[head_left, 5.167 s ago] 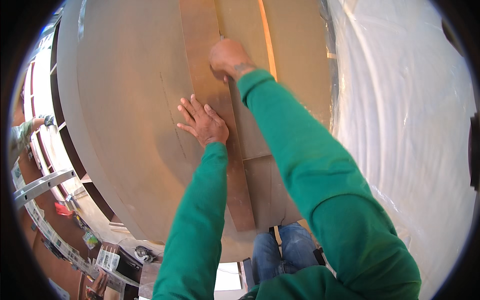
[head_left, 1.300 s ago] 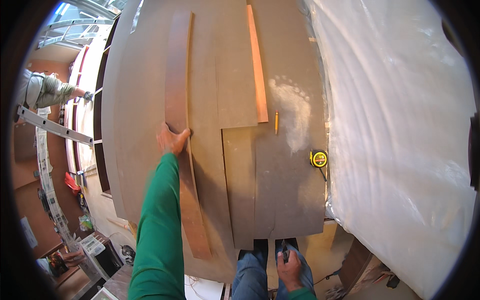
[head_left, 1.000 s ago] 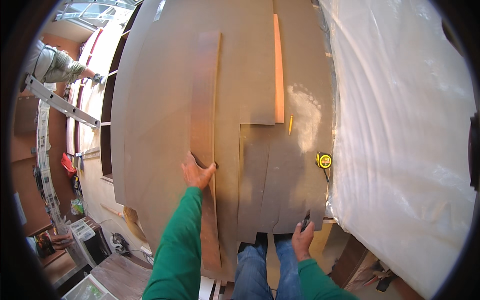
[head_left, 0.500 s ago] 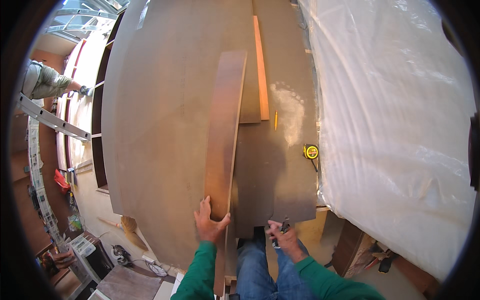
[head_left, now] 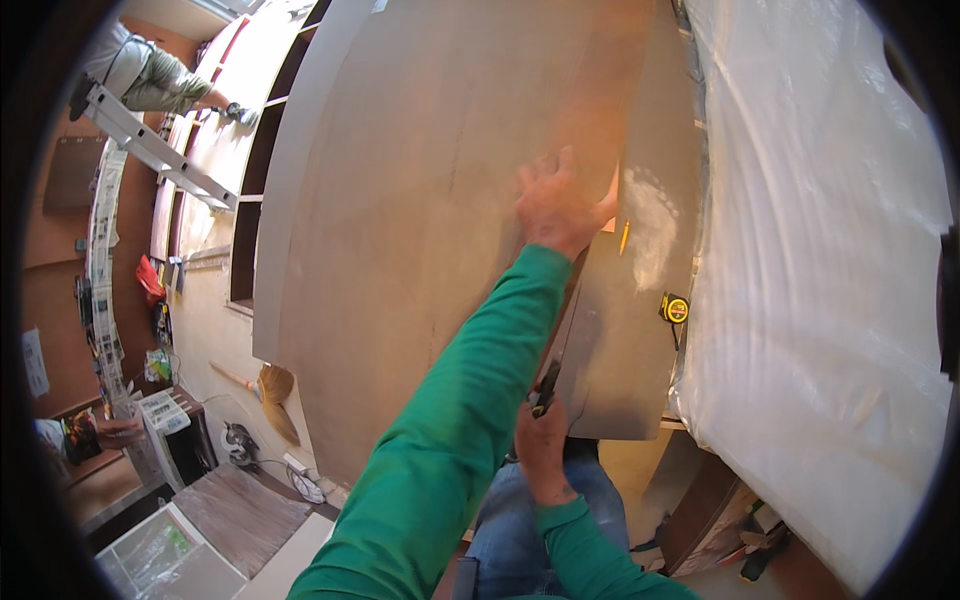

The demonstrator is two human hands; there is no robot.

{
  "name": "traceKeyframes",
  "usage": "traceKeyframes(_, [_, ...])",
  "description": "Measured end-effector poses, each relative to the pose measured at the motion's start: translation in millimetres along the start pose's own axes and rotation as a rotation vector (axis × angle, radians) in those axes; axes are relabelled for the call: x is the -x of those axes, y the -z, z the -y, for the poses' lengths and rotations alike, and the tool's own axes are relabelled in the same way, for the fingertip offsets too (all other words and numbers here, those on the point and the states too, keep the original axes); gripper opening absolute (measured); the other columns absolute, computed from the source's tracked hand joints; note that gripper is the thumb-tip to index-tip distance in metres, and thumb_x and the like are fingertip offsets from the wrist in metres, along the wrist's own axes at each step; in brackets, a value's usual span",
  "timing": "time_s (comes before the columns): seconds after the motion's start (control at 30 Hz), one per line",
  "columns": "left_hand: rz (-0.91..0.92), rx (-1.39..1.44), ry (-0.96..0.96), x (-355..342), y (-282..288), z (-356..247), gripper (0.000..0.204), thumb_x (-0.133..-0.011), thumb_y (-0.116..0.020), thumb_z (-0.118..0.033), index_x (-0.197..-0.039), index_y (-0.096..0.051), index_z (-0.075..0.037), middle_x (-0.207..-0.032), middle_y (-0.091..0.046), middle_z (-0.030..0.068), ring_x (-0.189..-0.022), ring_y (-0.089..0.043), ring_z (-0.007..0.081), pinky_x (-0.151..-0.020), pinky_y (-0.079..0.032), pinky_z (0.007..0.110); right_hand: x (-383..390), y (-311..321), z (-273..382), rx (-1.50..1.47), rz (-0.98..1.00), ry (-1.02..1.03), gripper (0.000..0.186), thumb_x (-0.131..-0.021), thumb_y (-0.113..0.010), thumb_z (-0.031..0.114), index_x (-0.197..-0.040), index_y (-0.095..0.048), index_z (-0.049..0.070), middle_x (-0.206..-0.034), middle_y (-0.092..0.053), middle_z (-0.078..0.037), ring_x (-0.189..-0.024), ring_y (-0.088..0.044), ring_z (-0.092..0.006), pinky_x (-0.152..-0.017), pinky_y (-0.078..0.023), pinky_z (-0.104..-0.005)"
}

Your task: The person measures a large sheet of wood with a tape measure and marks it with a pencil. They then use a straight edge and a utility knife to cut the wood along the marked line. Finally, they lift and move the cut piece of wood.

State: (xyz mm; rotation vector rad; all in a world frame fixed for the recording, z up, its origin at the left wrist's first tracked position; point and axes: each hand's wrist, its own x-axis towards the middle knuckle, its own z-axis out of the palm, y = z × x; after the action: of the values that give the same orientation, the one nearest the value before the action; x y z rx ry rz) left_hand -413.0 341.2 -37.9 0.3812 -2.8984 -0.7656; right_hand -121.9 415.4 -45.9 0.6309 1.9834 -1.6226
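My left hand (head_left: 560,208) lies with fingers spread on a long brown plank (head_left: 603,95), its thumb toward the plank's right edge. My left forearm crosses in front and hides much of the near part. Low by the plank's near end, my right hand (head_left: 542,445) is closed around a small black hand tool (head_left: 546,388), whose exact kind is hard to make out. Beneath lies a large brown panel (head_left: 400,210). An orange strip (head_left: 609,222) peeks out beside my left thumb. A yellow pencil (head_left: 624,238) and a yellow-black tape measure (head_left: 674,308) rest right of the plank.
Clear plastic sheeting (head_left: 820,250) drapes the right side. At far left, another person (head_left: 165,82) is by a metal ladder (head_left: 150,145); a further person's hand (head_left: 120,432) shows lower down. A straw broom (head_left: 275,395) and a power tool (head_left: 238,442) are at lower left.
My left hand has slid far forward and right. The plank has shifted forward and right, over the orange strip. My right hand with the tool has moved left and slightly up, beside the plank.
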Motion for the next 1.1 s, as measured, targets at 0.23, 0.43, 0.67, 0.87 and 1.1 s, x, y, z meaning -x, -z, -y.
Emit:
traceKeyframes(0.23, [0.179,0.172,0.173,-64.5,-21.5,-66.0,0.081,-0.071,-0.083,-0.049,-0.128,-0.068,0.005,-0.127,-0.067,0.0278,-0.144,-0.043,0.0441,-0.113,-0.047,0.051,-29.9,63.9,71.4,0.299,-0.179,0.469,0.032,-0.108,-0.058,0.019,-0.13,-0.061,-0.004,-0.123,-0.069,-0.019,-0.11,-0.065,-0.0322,-0.097,-0.051,-0.0407])
traceKeyframes(0.43, [0.16,0.934,0.488,-28.9,-27.4,-60.3,0.101,-0.088,-0.073,-0.054,-0.154,-0.033,0.011,-0.143,-0.056,0.0334,-0.146,-0.041,0.046,-0.119,-0.04,0.048,-36.0,126.8,94.1,0.354,-0.286,0.289,0.051,-0.109,-0.061,0.024,-0.142,-0.053,-0.013,-0.137,-0.064,-0.024,-0.124,-0.061,-0.0282,-0.107,-0.048,-0.0361])
traceKeyframes(0.67, [0.408,1.275,0.51,36.0,-96.8,-75.5,0.079,-0.103,-0.057,-0.054,-0.148,-0.045,0.01,-0.147,-0.053,0.0315,-0.14,-0.05,0.0435,-0.117,-0.038,0.043,-97.6,204.9,53.3,0.053,-0.211,0.288,0.053,-0.109,-0.061,0.032,-0.14,-0.056,-0.011,-0.131,-0.065,-0.021,-0.117,-0.062,-0.0259,-0.099,-0.05,-0.0356])
traceKeyframes(0.87, [0.177,1.017,0.449,10.7,-193.9,-110.4,0.08,-0.103,-0.056,-0.054,-0.148,-0.044,0.01,-0.151,-0.047,0.0343,-0.142,-0.047,0.0431,-0.119,-0.037,0.047,-171.7,249.5,24.6,0.209,-0.174,0.358,0.053,-0.111,-0.057,0.035,-0.139,-0.057,-0.01,-0.128,-0.067,-0.02,-0.111,-0.065,-0.0255,-0.095,-0.053,-0.0347])
traceKeyframes(1.1, [0.256,1.003,0.399,-1.2,-193.9,-101.3,0.062,-0.1,-0.063,-0.049,-0.119,-0.067,0.009,-0.115,-0.07,0.031,-0.114,-0.067,0.0395,-0.095,-0.052,0.05,-205.8,256.3,32.3,0.504,-0.235,0.408,0.043,-0.108,-0.06,0.036,-0.127,-0.065,-0.002,-0.11,-0.071,-0.017,-0.101,-0.065,-0.029,-0.092,-0.052,-0.0419])
